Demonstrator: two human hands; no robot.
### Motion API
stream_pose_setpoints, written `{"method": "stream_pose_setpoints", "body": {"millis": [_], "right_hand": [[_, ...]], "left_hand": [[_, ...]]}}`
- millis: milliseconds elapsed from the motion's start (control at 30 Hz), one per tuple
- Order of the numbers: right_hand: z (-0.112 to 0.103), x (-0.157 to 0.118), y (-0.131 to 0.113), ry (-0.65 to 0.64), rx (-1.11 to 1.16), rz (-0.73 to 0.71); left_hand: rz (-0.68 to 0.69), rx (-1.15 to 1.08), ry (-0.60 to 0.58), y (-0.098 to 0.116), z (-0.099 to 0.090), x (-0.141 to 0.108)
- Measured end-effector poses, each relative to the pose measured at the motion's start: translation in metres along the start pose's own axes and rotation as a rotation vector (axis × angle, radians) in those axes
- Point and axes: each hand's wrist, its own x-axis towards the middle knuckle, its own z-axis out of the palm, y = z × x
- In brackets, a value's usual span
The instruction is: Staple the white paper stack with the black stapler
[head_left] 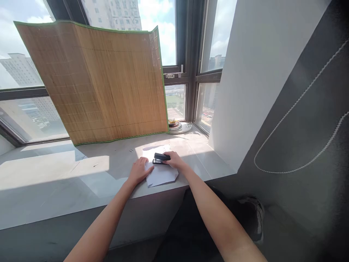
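Bare forearms (218, 214) stretch toward white paper (162, 177), with the windowsill (92, 183) beneath it. At the paper's left edge, the left hand (139, 170) rests, fingers spread; over its middle, the right hand (175, 161) grips a black stapler (160, 157).

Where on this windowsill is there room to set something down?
Widest: the windowsill left of the left hand, before the bamboo mat, bar small scraps. A smaller patch lies between the paper and white wall. Crowded: around the stapler in the right hand and by the stacked plates.
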Motion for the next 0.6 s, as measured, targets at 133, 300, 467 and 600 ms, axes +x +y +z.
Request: {"method": "stream_pose_setpoints", "body": {"millis": [133, 300, 467, 600], "right_hand": [[0.002, 0.002, 0.002, -0.006, 0.016, -0.018], [0.003, 0.003, 0.007, -0.042, 0.05, -0.049], [-0.002, 0.0, 0.005, 0.055, 0.081, -0.043], [-0.01, -0.001, 0.005, 0.395, 0.151, 0.07]], "left_hand": [[0.049, -0.103, 0.002, -0.005, 0.002, 0.006], [0.065, -0.219, -0.026, -0.011, 0.004, 0.011], [0.055, -0.311, -0.048, -0.014, 0.001, 0.009], [-0.004, -0.382, -0.054, -0.016, -0.001, 0.007]]}}
